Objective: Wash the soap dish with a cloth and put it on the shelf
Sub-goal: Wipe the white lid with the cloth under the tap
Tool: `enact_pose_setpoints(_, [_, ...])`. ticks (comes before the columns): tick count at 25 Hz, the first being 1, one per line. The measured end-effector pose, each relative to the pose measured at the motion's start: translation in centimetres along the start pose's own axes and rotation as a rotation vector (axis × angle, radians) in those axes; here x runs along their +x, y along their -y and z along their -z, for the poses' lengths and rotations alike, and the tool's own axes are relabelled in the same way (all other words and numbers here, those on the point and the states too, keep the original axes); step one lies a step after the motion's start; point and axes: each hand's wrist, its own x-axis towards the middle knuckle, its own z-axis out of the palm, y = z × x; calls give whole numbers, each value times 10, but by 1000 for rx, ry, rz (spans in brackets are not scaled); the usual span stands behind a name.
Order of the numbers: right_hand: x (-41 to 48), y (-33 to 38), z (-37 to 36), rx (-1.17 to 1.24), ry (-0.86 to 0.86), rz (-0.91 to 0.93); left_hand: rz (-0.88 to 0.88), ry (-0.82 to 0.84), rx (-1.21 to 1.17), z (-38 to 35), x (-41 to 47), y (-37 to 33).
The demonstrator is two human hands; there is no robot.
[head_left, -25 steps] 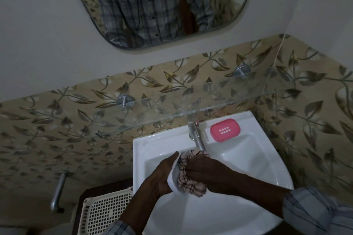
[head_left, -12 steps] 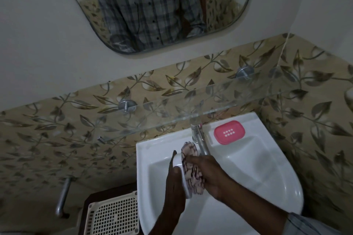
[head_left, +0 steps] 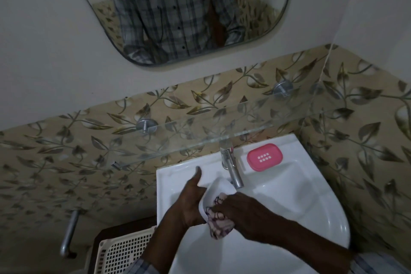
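Over the white basin (head_left: 311,202), my left hand (head_left: 189,202) holds a white soap dish (head_left: 216,189) tilted on edge, thumb raised. My right hand (head_left: 242,213) presses a checked cloth (head_left: 216,221) against the dish's inner face. Both sit just below the chrome tap (head_left: 231,167). A pink slotted soap-dish insert (head_left: 264,157) lies on the basin's back ledge, right of the tap. The glass shelf (head_left: 200,140) runs along the wall above the basin.
A mirror (head_left: 200,6) hangs above the shelf and reflects a person in a checked shirt. Leaf-patterned tiles cover the walls. A cream perforated basket (head_left: 124,251) stands at the lower left beside a chrome pipe (head_left: 69,233).
The dish has turned in my left hand so its hollow faces more toward me. My right hand and the cloth have slid down to the dish's lower part.
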Motion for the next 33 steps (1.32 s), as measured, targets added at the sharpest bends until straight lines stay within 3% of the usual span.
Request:
enact_pose_setpoints(2, [-5,7,-6,102,-4,-168,-56,-173,34,-13,13,10])
enact_pose_setpoints(5, [2,23,-13,617,-110,-666,-318,-454,302,-15,27,36])
enact_pose_setpoints(7, [18,27,-12,1037,-287,-966,-579,-432,460,-7,32,54])
enact_pose_setpoints(9, [35,25,-1,1236,-414,-1088,-834,-339,539,-3,30,66])
enact_pose_setpoints(12, [59,23,18,1221,-385,-1004,-816,-249,598,0,27,60])
enact_pose_setpoints(15, [63,17,24,931,-297,-822,-694,-274,569,15,18,34])
enact_pose_setpoints(16, [59,14,26,816,-212,-716,-664,-193,384,21,11,28])
enact_pose_setpoints(18, [47,8,23,472,-33,-394,-344,-31,-38,23,0,19])
enact_pose_setpoints(20, [32,7,8,94,39,-82,-108,49,-208,18,-3,16])
enact_pose_setpoints(21, [27,9,-1,33,58,-51,-94,38,-200,10,-1,14])
enact_pose_setpoints(23, [23,16,-7,225,22,-261,-182,-23,-154,1,7,21])
enact_pose_setpoints(25, [25,25,-9,650,-50,-633,-262,-107,-96,-1,14,33])
enact_pose_setpoints(27, [33,23,-13,1241,-269,-1016,-326,-122,-89,3,18,42])
enact_pose_setpoints(29, [40,20,-6,1655,-512,-1156,-374,-36,-145,11,17,42])
enact_pose_setpoints(31, [41,11,15,1652,-665,-1076,-360,-11,-231,20,12,40])
enact_pose_setpoints(33, [38,-2,42,1326,-706,-939,-323,21,-233,32,8,41])
